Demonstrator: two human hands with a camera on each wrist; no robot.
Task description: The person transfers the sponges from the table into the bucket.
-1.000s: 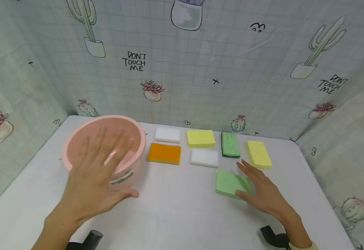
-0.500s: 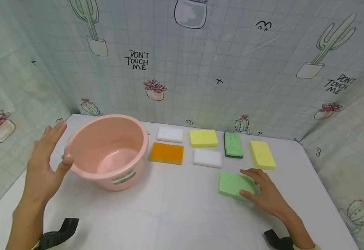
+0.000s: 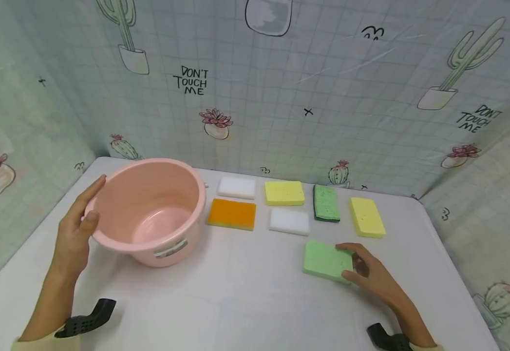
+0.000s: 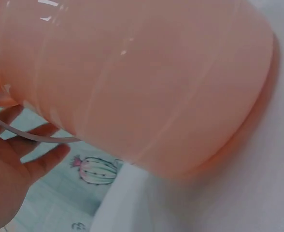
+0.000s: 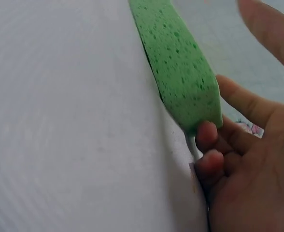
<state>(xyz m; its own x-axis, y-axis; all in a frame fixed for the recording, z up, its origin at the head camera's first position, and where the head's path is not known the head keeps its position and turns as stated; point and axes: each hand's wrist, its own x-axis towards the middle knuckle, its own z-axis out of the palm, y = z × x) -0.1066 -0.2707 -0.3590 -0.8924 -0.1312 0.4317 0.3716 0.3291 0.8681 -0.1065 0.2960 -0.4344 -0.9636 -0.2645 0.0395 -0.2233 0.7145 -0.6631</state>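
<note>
The pale green sponge (image 3: 325, 261) lies on the counter, nearest the front of the sponges. The right hand (image 3: 368, 275) is now closer round its right end than half a second ago: the index fingertip meets the far edge and the thumb reaches the near corner. The right-wrist view shows curled fingertips at the sponge's end, with the thumb seemingly clear of it, so I cannot tell whether the grip is firm.

The bigger change is at the pink basin (image 3: 149, 190), standing upright on the left. The left hand (image 3: 72, 236), no longer spread over its mouth as a second ago, now holds the left rim, thumb over the inside and fingers outside, some behind the thin handle (image 4: 35, 138). The basin itself looks unmoved, and I see nothing in it. For the work in hand, this probably means the basin is being steadied while the sponge is taken hold of.

Farther out, the orange sponge (image 3: 231, 213), two white sponges (image 3: 288, 222), two yellow sponges (image 3: 366, 218) and a darker green sponge (image 3: 325, 201) stay put on the counter (image 3: 237, 302), before the printed cloth (image 3: 255, 122).
</note>
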